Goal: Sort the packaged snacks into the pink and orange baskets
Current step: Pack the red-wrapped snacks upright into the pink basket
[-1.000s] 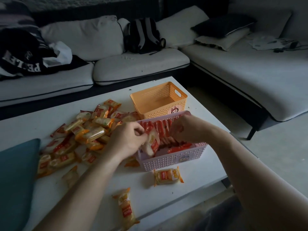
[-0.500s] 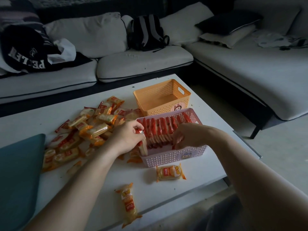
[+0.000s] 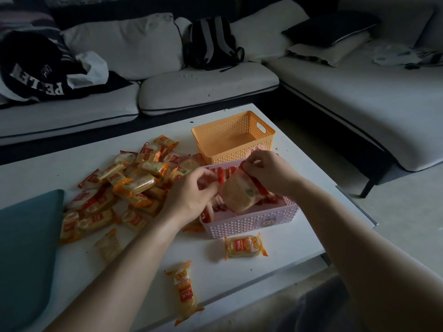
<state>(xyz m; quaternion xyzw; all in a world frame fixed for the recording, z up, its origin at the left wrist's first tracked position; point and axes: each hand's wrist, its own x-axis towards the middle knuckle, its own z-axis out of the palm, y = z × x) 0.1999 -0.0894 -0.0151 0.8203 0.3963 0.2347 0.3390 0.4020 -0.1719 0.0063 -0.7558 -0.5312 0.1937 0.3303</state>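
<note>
The pink basket [image 3: 249,222] stands on the white table [image 3: 287,238] and holds a row of red-wrapped snacks. Behind it sits the orange basket [image 3: 236,153], with nothing in it. My right hand [image 3: 268,172] pinches the red end of a red-wrapped snack [image 3: 239,195] that hangs tilted over the pink basket. My left hand [image 3: 189,196] is at the basket's left rim, its fingers curled round the snacks standing there. A heap of orange and red snack packets [image 3: 124,185] lies to the left of the baskets.
Two loose orange packets lie near the table's front edge, one [image 3: 244,246] before the pink basket, one [image 3: 184,292] closer to me. A teal cushion [image 3: 24,255] covers the table's left end. Sofas with a backpack [image 3: 211,43] and clothes surround the table.
My right hand has lifted a red-wrapped snack up out of the row in the pink basket. My left hand has shifted right, onto the standing snacks at the basket's left.
</note>
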